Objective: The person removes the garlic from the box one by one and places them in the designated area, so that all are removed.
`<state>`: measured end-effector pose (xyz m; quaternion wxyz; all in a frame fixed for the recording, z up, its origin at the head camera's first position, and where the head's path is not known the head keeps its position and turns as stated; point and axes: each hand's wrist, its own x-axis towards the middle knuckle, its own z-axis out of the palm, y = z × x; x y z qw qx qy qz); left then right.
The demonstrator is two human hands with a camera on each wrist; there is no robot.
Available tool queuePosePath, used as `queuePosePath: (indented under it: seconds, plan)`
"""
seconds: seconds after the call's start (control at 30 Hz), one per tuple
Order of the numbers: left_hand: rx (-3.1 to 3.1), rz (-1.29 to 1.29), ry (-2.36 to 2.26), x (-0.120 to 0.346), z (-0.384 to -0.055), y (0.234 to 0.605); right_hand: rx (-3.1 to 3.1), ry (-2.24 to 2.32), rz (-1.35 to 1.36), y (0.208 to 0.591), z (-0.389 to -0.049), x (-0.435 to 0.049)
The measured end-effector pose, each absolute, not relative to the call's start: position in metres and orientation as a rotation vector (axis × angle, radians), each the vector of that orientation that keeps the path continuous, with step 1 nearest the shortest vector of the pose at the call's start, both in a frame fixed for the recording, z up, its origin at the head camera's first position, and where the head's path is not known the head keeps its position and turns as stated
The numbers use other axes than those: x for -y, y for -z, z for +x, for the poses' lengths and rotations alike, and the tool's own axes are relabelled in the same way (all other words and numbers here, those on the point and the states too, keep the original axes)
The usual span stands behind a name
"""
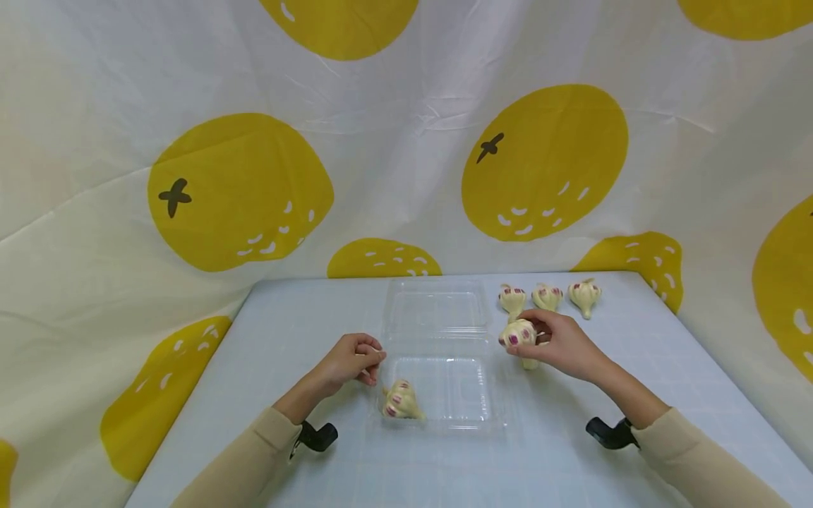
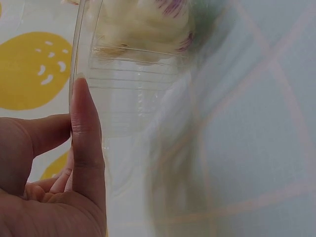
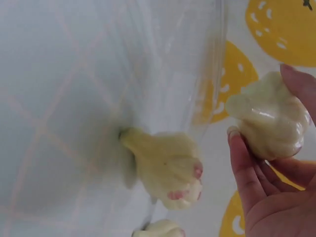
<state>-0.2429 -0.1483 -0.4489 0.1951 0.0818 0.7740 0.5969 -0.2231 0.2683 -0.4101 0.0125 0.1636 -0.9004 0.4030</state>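
My right hand (image 1: 567,346) grips a garlic bulb (image 1: 519,334), cream with purple patches, above the right side of a clear plastic clamshell container (image 1: 438,425). In the right wrist view, thumb and fingers wrap this held bulb (image 3: 271,116). The left hand (image 1: 351,358) is at the container's left edge; in the left wrist view its thumb and a finger pinch the clear rim (image 2: 77,59). Inside the container's near half, at the front left corner, lies another garlic bulb (image 1: 401,400). Below my right hand, one more bulb (image 1: 530,364) is mostly hidden.
Behind the right hand, several garlic bulbs stand in a row, including a left one (image 1: 512,299), a middle one (image 1: 547,297) and a right one (image 1: 585,296). The container's lid (image 1: 436,283) lies open toward the back. A lemon-print cloth (image 1: 406,176) hangs behind the pale table (image 1: 305,310).
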Motion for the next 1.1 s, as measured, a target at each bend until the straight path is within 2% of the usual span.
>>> queuePosePath:
  seconds: [0.6, 1.1]
  plan:
    - [-2.175, 0.204, -1.670, 0.148, -0.246, 0.451, 2.869, -1.004, 0.224, 0.417, -0.229, -0.324]
    - [-2.176, 0.213, -1.658, 0.147, -0.245, 0.448, 2.907, -0.953, 0.100, 0.435, -0.248, -0.341]
